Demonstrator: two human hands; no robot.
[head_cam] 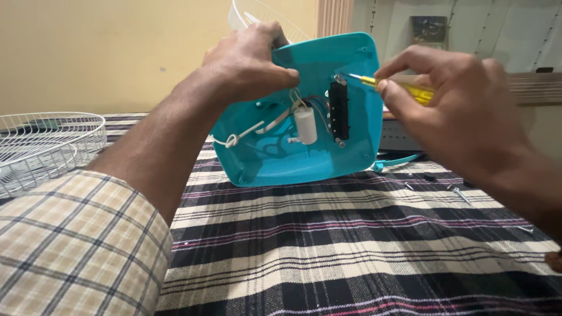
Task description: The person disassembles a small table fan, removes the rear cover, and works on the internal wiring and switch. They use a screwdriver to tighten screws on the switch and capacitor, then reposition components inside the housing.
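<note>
Fan base (304,158), a turquoise plastic shell, stands tilted on edge at twelve o'clock from me, its hollow underside turned my way above the plaid cloth (351,234) covering the surface. My left hand (249,61) grips its upper left rim, fingers curled over the edge and thumb pressed inside. My right hand (462,111) pinches a yellow-handled screwdriver (398,86), fingers narrow around the handle, with the tip set at the top screw of the black switch block (338,111).

As I judge it, the shell is already opened up and the switch block is still seated, so the screw work on it is in hand and not finished; a screw also shows at the block's lower end.

Inside the shell, as a container, sit the switch block at its three o'clock side, a white cylinder-shaped capacitor (305,124) near the middle, and a white cord (246,136) knotted toward nine o'clock, with thin wires between them.

Loose screws (459,193) lie on the cloth at four o'clock. A white wire fan guard (47,146) rests at nine o'clock.
</note>
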